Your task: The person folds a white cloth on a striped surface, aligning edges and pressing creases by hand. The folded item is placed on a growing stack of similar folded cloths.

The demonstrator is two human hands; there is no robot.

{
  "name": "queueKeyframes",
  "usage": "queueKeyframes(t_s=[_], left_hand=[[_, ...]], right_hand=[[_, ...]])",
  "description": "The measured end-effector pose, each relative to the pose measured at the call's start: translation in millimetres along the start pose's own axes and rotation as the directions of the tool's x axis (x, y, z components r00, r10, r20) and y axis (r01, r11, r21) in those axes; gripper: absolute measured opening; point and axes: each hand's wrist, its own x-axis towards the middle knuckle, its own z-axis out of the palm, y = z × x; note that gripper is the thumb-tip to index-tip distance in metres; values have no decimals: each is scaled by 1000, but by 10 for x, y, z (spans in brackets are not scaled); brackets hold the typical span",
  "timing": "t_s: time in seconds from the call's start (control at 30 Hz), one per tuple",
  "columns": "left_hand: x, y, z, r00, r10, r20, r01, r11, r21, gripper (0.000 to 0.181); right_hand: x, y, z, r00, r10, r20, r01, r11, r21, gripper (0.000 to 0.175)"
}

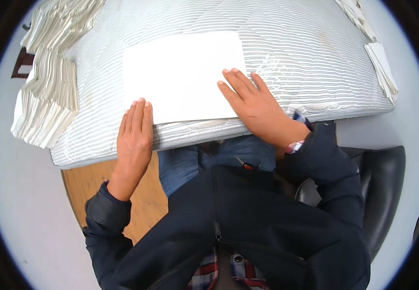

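Note:
A blank white sheet of paper [184,76] lies flat on a striped, quilted mattress [303,69] in front of me. My left hand [134,134] rests palm down at the sheet's lower left corner, its fingers straight and close together. Across the lower right part of the sheet lies my right hand [253,105], also palm down, with its fingers spread. Neither hand grips anything. Whether the white layer is a single sheet or several cannot be told.
Folded paper stacks [51,83] line the mattress's left edge. More folded paper [381,69] lies along the right edge. Scissors with a red and black handle [247,165] rest at my lap, over blue jeans [180,170]. A black leather chair [383,195] stands at right.

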Motion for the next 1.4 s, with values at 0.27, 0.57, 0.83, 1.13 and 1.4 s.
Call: queueKeyframes(t_s=[0.27,0.57,0.83,1.13,1.4], left_hand=[[486,566,-75,985,172,11,-166,967,-190,60],[1007,1183,67,968,249,-33,-249,933,-259,59],[997,1200,92,970,239,-53,-245,941,-234,55],[996,1237,100,973,229,-18,-225,934,-278,58],[1013,1263,122,979,198,-38,-201,940,-276,59]], right_hand=[[82,797,-153,927,358,112,-338,670,661,46],[648,1270,4,784,477,397,-557,258,790,31],[869,1240,-39,751,469,465,-627,282,726,22],[838,1249,116,765,531,365,-542,223,810,16],[845,1255,300,782,558,276,-503,306,808,19]])
